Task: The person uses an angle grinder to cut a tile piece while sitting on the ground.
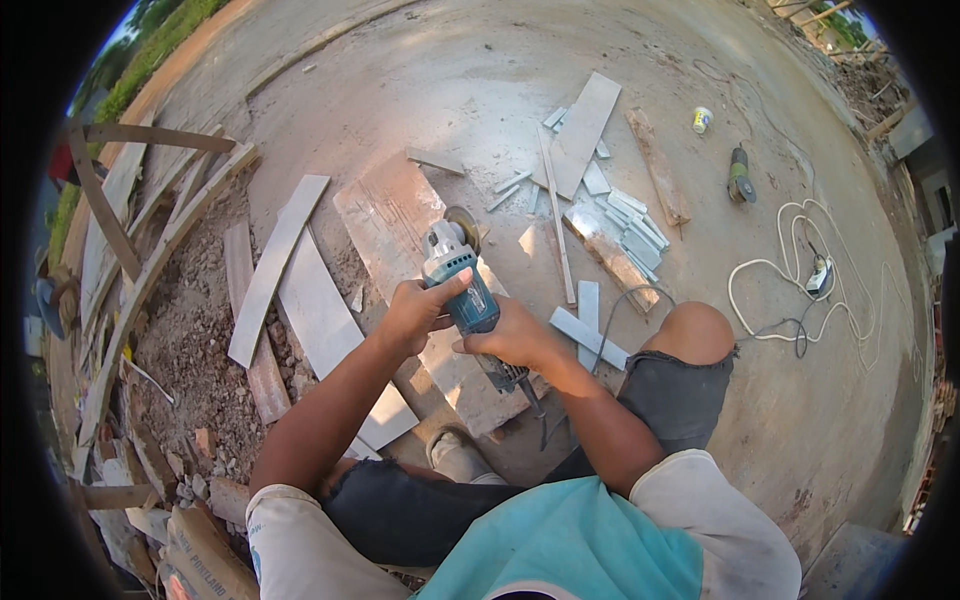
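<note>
In front of me I hold a teal angle grinder (468, 290) with a grey metal head and a round cutting disc (462, 228) at its far end. My left hand (420, 312) is closed round the front of its body, thumb across the top. Further back, my right hand (512, 335) grips the rear of the body. The cord runs from its near end past my right knee. Beneath the tool lies a wide, dusty wooden board (385, 215), scored with many cut lines near its far end. Whether the disc touches anything I cannot tell.
Long pale tile pieces (335, 310) lie left beside rubble (190, 320). Cut strips (630, 225) and a larger slab (585, 140) lie ahead right. Further right are a green grinder (740, 178), a small tub (702, 120) and a coiled white cable (790, 262) with a socket block. Timber frames stand left.
</note>
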`<move>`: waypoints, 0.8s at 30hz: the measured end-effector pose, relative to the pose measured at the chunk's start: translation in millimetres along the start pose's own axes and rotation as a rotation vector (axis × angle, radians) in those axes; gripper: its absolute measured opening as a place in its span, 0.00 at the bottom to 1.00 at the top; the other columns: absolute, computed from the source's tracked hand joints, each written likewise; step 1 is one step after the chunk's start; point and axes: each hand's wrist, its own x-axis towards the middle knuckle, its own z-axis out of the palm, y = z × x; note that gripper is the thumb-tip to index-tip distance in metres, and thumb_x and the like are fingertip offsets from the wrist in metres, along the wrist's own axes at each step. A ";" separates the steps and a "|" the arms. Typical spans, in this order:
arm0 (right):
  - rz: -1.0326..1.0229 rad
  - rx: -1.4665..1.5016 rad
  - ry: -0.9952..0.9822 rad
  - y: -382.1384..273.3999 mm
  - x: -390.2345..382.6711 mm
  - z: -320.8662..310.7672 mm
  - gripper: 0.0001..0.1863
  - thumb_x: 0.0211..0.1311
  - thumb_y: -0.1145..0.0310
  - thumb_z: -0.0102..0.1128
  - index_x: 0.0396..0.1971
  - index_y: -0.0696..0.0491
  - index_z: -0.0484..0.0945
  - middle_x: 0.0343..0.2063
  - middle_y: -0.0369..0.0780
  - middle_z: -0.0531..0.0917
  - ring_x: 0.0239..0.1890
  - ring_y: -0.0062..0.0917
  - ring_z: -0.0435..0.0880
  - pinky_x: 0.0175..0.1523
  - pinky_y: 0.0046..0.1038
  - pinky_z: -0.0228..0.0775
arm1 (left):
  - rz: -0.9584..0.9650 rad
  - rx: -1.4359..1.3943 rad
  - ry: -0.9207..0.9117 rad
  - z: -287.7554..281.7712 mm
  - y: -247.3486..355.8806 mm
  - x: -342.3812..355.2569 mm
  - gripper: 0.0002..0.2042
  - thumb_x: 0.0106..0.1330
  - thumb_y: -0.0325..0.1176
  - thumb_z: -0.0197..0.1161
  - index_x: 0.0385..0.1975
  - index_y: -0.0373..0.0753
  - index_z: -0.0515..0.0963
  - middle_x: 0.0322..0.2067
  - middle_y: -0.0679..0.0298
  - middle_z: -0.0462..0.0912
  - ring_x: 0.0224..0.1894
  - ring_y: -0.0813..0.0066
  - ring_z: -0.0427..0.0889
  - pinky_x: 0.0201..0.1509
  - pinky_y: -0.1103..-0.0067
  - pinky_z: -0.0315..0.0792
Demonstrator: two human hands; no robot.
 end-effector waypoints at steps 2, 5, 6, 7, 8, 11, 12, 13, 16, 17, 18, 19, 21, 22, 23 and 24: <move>0.007 -0.038 0.005 -1.7 -1.3 -2.9 0.29 0.38 0.57 0.76 0.38 0.60 0.78 0.32 0.42 0.83 0.34 0.29 0.82 0.42 0.29 0.72 | 0.052 -0.061 0.032 3.4 -6.8 3.8 0.31 0.57 0.43 0.73 0.51 0.23 0.71 0.45 0.51 0.80 0.45 0.63 0.83 0.49 0.69 0.80; -0.005 -0.061 0.027 -1.7 0.0 -3.9 0.31 0.36 0.54 0.77 0.38 0.60 0.78 0.32 0.44 0.83 0.34 0.32 0.83 0.42 0.30 0.72 | 0.095 -0.105 0.078 4.7 -14.0 6.9 0.29 0.57 0.40 0.74 0.50 0.23 0.71 0.44 0.52 0.80 0.42 0.64 0.84 0.46 0.69 0.81; 0.007 -0.082 0.028 -2.1 1.4 -4.4 0.32 0.35 0.54 0.77 0.38 0.60 0.78 0.32 0.45 0.83 0.35 0.34 0.83 0.43 0.30 0.72 | 0.107 -0.114 0.090 5.6 -15.5 7.5 0.29 0.57 0.39 0.74 0.50 0.23 0.71 0.44 0.52 0.80 0.41 0.64 0.84 0.46 0.70 0.81; 0.049 -0.119 0.033 -2.7 1.8 -4.0 0.32 0.35 0.53 0.78 0.38 0.61 0.78 0.33 0.46 0.84 0.36 0.35 0.84 0.43 0.31 0.73 | 0.118 -0.122 0.097 6.8 -16.6 7.9 0.29 0.56 0.39 0.74 0.50 0.23 0.71 0.43 0.52 0.80 0.41 0.64 0.85 0.46 0.70 0.82; 0.036 -0.180 0.086 -3.8 0.5 -1.8 0.33 0.34 0.53 0.78 0.37 0.61 0.78 0.33 0.47 0.84 0.37 0.36 0.84 0.44 0.32 0.73 | 0.129 -0.131 0.105 8.0 -16.9 7.7 0.29 0.56 0.39 0.74 0.49 0.23 0.71 0.43 0.52 0.80 0.40 0.64 0.85 0.45 0.70 0.82; 0.093 -0.330 0.211 -9.8 -3.1 3.8 0.34 0.33 0.51 0.79 0.38 0.60 0.78 0.34 0.49 0.84 0.40 0.40 0.85 0.46 0.34 0.74 | 0.160 -0.139 0.131 12.2 -15.1 5.7 0.29 0.56 0.38 0.74 0.48 0.22 0.71 0.42 0.51 0.80 0.39 0.64 0.85 0.43 0.70 0.82; 0.114 -0.332 0.218 -11.9 -2.4 3.8 0.35 0.33 0.51 0.79 0.38 0.60 0.78 0.35 0.50 0.84 0.41 0.41 0.85 0.46 0.35 0.74 | 0.172 -0.143 0.143 14.4 -14.9 4.7 0.29 0.55 0.38 0.75 0.48 0.22 0.71 0.41 0.51 0.80 0.39 0.64 0.85 0.42 0.70 0.82; 0.137 -0.334 0.220 -13.3 -1.4 5.4 0.36 0.33 0.50 0.80 0.39 0.60 0.78 0.36 0.50 0.84 0.42 0.42 0.85 0.47 0.35 0.74 | 0.176 -0.128 0.164 16.2 -15.2 3.0 0.29 0.55 0.38 0.75 0.47 0.21 0.70 0.41 0.50 0.80 0.38 0.64 0.85 0.41 0.70 0.83; 0.192 -0.296 0.159 -14.2 8.2 7.9 0.38 0.34 0.49 0.79 0.42 0.60 0.76 0.37 0.50 0.84 0.42 0.42 0.85 0.47 0.35 0.74 | 0.206 -0.073 0.233 20.1 -13.6 2.5 0.31 0.53 0.39 0.77 0.44 0.17 0.70 0.37 0.48 0.81 0.33 0.63 0.85 0.37 0.71 0.83; 0.162 -0.285 0.165 -13.5 10.2 9.2 0.39 0.34 0.49 0.79 0.43 0.60 0.76 0.38 0.50 0.84 0.42 0.41 0.85 0.47 0.35 0.74 | 0.202 -0.016 0.251 19.4 -12.4 2.5 0.31 0.52 0.38 0.77 0.44 0.17 0.70 0.37 0.47 0.80 0.34 0.62 0.85 0.37 0.71 0.83; 0.129 -0.270 0.172 -11.6 10.5 10.7 0.39 0.35 0.49 0.79 0.44 0.60 0.75 0.38 0.50 0.84 0.43 0.41 0.85 0.48 0.35 0.74 | 0.200 0.036 0.272 18.4 -11.2 2.5 0.31 0.52 0.38 0.77 0.44 0.17 0.69 0.37 0.47 0.80 0.34 0.62 0.86 0.38 0.70 0.83; 0.099 -0.255 0.173 -8.3 10.3 12.8 0.39 0.35 0.49 0.78 0.44 0.61 0.74 0.38 0.50 0.84 0.43 0.40 0.85 0.48 0.35 0.75 | 0.181 0.078 0.296 17.3 -11.1 1.7 0.31 0.52 0.37 0.77 0.43 0.17 0.69 0.37 0.46 0.80 0.35 0.61 0.86 0.39 0.70 0.83; 0.072 -0.195 0.209 1.6 9.4 17.4 0.39 0.35 0.50 0.78 0.44 0.60 0.74 0.38 0.49 0.84 0.43 0.40 0.85 0.47 0.34 0.75 | 0.202 0.121 0.313 16.5 -14.0 -1.0 0.30 0.51 0.38 0.78 0.41 0.17 0.70 0.36 0.47 0.80 0.33 0.63 0.86 0.37 0.71 0.83; 0.058 -0.157 0.228 6.6 8.9 19.6 0.38 0.35 0.51 0.79 0.44 0.60 0.74 0.38 0.49 0.84 0.43 0.40 0.85 0.47 0.34 0.75 | 0.203 0.115 0.294 15.8 -14.9 -2.1 0.30 0.51 0.38 0.78 0.41 0.17 0.71 0.35 0.48 0.81 0.33 0.63 0.86 0.37 0.72 0.82; 0.042 -0.156 0.234 10.4 10.8 21.1 0.37 0.36 0.52 0.79 0.44 0.60 0.74 0.38 0.48 0.84 0.42 0.39 0.85 0.47 0.34 0.75 | 0.227 0.095 0.266 15.7 -15.6 -2.2 0.29 0.51 0.38 0.78 0.40 0.18 0.71 0.34 0.48 0.81 0.34 0.63 0.86 0.36 0.72 0.82; 0.024 -0.146 0.238 13.5 13.7 23.8 0.37 0.36 0.53 0.79 0.43 0.61 0.74 0.37 0.48 0.84 0.42 0.39 0.85 0.46 0.34 0.75 | 0.214 0.132 0.283 15.8 -16.7 -2.0 0.27 0.51 0.39 0.78 0.38 0.20 0.74 0.32 0.50 0.81 0.33 0.65 0.85 0.34 0.75 0.81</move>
